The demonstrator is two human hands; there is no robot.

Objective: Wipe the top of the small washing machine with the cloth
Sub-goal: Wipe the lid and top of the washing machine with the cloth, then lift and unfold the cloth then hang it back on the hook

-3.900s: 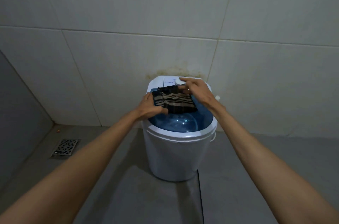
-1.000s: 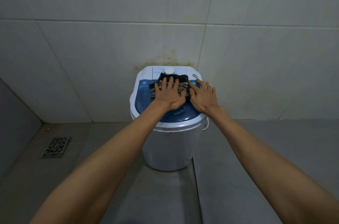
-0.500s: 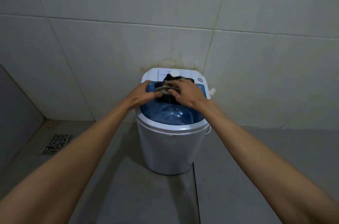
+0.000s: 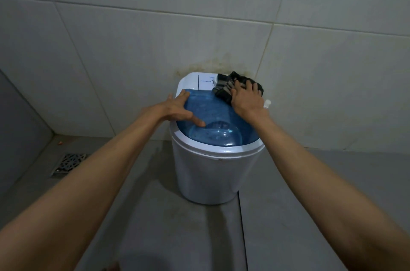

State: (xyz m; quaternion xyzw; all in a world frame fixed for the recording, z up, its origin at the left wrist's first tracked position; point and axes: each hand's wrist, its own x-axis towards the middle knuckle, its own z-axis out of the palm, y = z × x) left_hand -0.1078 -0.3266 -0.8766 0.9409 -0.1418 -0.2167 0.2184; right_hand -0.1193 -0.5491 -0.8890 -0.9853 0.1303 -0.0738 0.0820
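The small white plastic washing machine (image 4: 213, 173), a round tub with a translucent blue lid (image 4: 217, 124), stands on the grey tiled floor (image 4: 155, 226) against the pale tiled wall (image 4: 133, 48). Half a second ago the dark cloth with pale stripes (image 4: 226, 87) lay bunched at the middle rear of the machine's top with both hands meeting on it. Now the cloth has moved to the machine's rear right corner, covering part of the white control panel (image 4: 203, 82) and overhanging the edge nearest the wall. The right hand (image 4: 246, 99) lies flat on the cloth with fingers spread, pressing it down rather than clutching it. The left hand (image 4: 179, 108) has come off the cloth and rests open on the left side of the blue lid, fingers splayed, holding nothing; it seems to be steadying the machine.

This suggests wiping is under way, with one hand doing the stroke. The rear right corner looks covered; the front of the lid and the left part of the panel probably still need passes. A metal floor drain (image 4: 68, 163) sits well to the machine's left.
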